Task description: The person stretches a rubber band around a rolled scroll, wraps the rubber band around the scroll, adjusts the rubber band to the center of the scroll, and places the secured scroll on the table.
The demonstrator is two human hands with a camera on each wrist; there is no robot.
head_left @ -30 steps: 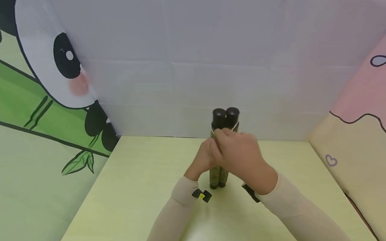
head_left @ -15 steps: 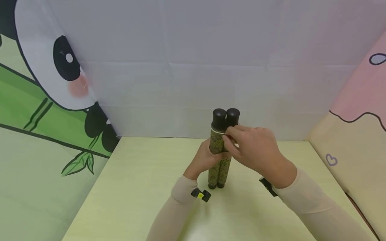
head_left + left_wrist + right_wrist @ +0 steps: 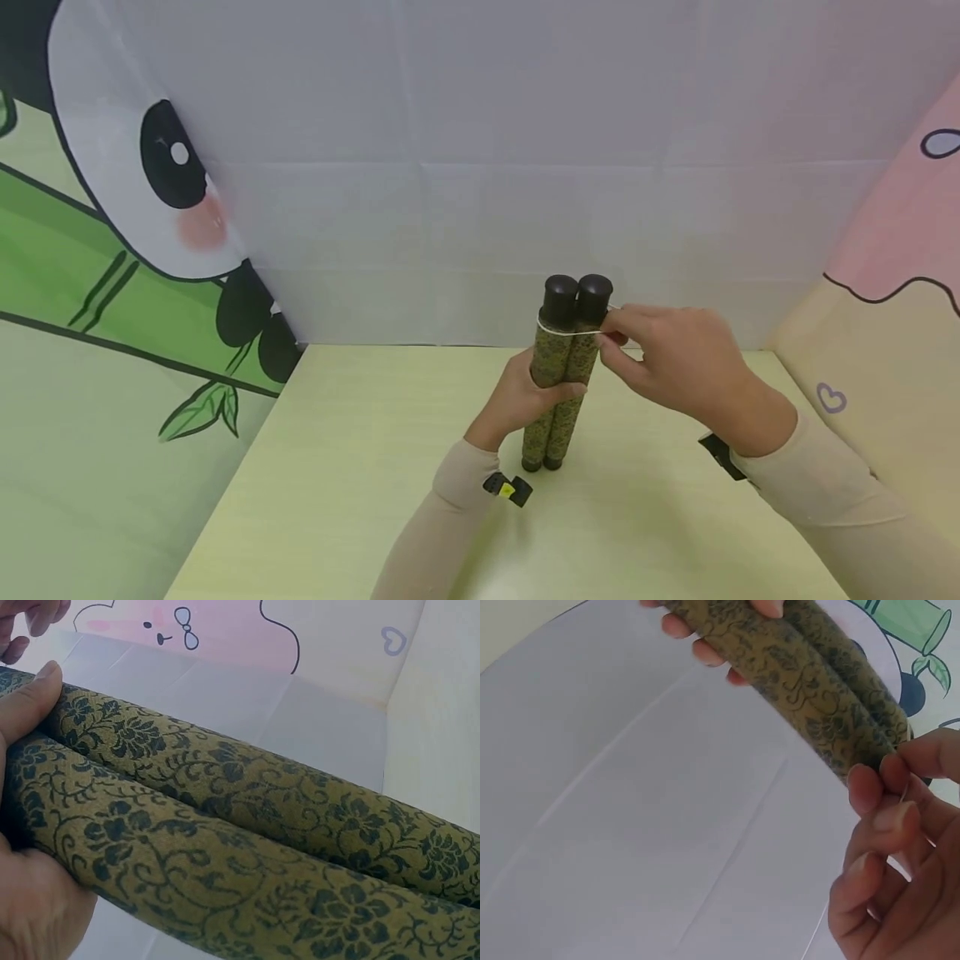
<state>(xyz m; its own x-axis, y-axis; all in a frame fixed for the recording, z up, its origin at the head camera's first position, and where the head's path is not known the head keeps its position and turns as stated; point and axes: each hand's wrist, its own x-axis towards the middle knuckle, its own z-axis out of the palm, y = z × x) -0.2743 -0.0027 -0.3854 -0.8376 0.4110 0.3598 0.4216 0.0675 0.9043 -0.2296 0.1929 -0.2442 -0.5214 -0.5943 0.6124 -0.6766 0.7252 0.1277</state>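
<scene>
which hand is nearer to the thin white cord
Right. The right hand pinches the thin white cord; the left hand grips the two long olive floral-patterned cylinders below where the cord crosses them.

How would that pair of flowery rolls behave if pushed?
The flowery rolls look stiff, running straight through the left hand. Their round sides suggest they'd roll if laid down singly; being tall and slim, they'd probably tip if stood up and nudged.
</scene>
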